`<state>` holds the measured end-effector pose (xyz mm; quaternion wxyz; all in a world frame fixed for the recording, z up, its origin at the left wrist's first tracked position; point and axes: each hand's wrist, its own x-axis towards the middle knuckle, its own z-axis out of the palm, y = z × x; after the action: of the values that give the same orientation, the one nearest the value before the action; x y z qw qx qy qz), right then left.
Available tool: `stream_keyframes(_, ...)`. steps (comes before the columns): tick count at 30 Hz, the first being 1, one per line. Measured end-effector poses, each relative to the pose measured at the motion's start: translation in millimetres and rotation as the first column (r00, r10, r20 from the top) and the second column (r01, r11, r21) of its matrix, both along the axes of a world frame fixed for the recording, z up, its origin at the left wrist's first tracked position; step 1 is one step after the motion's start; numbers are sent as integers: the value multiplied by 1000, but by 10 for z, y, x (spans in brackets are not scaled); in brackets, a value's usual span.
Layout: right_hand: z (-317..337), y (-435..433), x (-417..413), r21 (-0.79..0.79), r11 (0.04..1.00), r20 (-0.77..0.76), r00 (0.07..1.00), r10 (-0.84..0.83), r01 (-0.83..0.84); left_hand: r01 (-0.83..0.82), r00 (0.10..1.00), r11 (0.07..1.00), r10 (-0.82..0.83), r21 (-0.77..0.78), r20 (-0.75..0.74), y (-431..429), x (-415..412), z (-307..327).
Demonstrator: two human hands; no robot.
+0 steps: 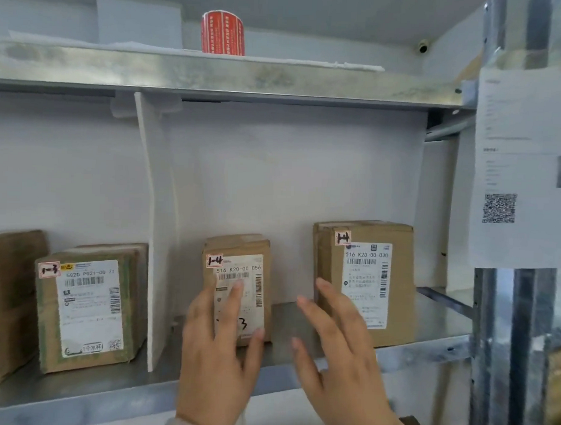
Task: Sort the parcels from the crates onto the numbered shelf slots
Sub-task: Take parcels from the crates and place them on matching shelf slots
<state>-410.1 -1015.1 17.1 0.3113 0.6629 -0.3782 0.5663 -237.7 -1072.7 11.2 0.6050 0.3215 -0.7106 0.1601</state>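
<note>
A small cardboard parcel [239,268] tagged 1-4 stands upright on the metal shelf [427,347], right of a white divider [151,239]. My left hand [218,362] lies flat against its label with straight fingers. My right hand [337,357] hovers open just right of it, in front of a larger parcel [366,279] also tagged 1-4; whether it touches that box is unclear. Left of the divider stands a parcel [88,310] tagged 1-3, with another brown box [9,298] at the far left.
An upper shelf [214,73] carries a red tape roll [223,32] and white sheets. A paper notice with a QR code [522,170] hangs on the steel upright [490,347] at the right. A gap lies between the two 1-4 parcels.
</note>
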Motion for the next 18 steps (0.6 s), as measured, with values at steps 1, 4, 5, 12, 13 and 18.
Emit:
stream_keyframes(1, 13, 33, -148, -19, 999, 55, 998, -26, 28, 34, 999, 999, -34, -14, 14, 43, -119, 0)
stream_keyframes(4, 35, 75, -611, 38, 993, 239, 963, -121, 116, 123, 990, 992, -124, 19, 74, 146, -513, 37)
stream_keyframes(5, 41, 75, -745, 88, 987, 303, 941, -153, 132, 139, 986, 989, -143, 51, 89, 168, -630, 70)
stream_keyframes(12, -35, -28, -1185, 380, 923, 232, 961, -153, 55, 148, 953, 962, -201, 228, 228, 38, -1171, 202)
stream_keyframes(13, -48, -54, -1191, 401, 915, 218, 966, -141, 43, 154, 950, 956, -213, 251, 229, 3, -1203, 195)
stream_keyframes(18, -38, -267, -1195, 417, 909, 226, 966, -127, 21, 123, 971, 941, -180, 315, 159, -128, -1268, 205)
